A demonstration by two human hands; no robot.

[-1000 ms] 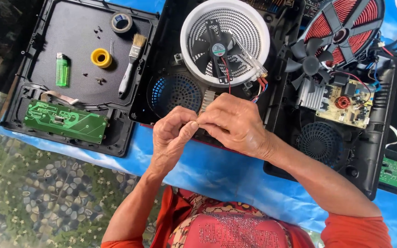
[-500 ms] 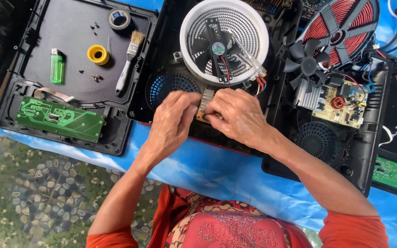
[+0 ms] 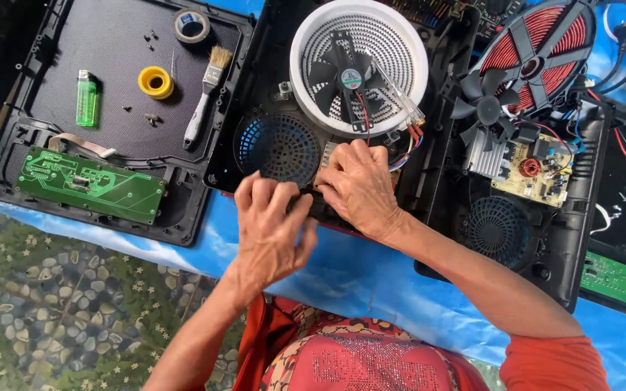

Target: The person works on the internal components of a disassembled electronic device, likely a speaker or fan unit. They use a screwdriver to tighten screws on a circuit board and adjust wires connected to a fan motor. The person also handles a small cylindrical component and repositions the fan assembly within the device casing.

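Both hands work at the front edge of an opened black induction cooker base (image 3: 255, 170) lying on a bench covered with a blue plastic sheet (image 3: 371, 275). The left hand (image 3: 273, 228) is curled, fingers bent narrowly inward, its fingertips resting on the cooker's lower rim just below the blue round vent grille (image 3: 278, 148). The right hand (image 3: 360, 188) lies just beside it, fingers drawn together and pressing on a small tan circuit board (image 3: 325, 158) seated in the casing; whether the fingers actually pinch the board or only rest on it cannot be told, since the hand covers most of it. Directly above the hands sits a white round coil plate (image 3: 393, 43) with a small black fan (image 3: 340, 72) at its centre, red and black wires trailing from it toward the right hand. To the left, a second black casing panel (image 3: 59, 43) holds a green lighter (image 3: 86, 98), a yellow tape roll (image 3: 156, 82), a grey tape roll (image 3: 192, 26), a paintbrush (image 3: 206, 94) and a long green circuit board (image 3: 92, 185). To the right, another opened cooker shows a red coil (image 3: 556, 36), a heat sink (image 3: 485, 161) and a populated board (image 3: 534, 170). The person wears red-orange sleeves (image 3: 556, 362).
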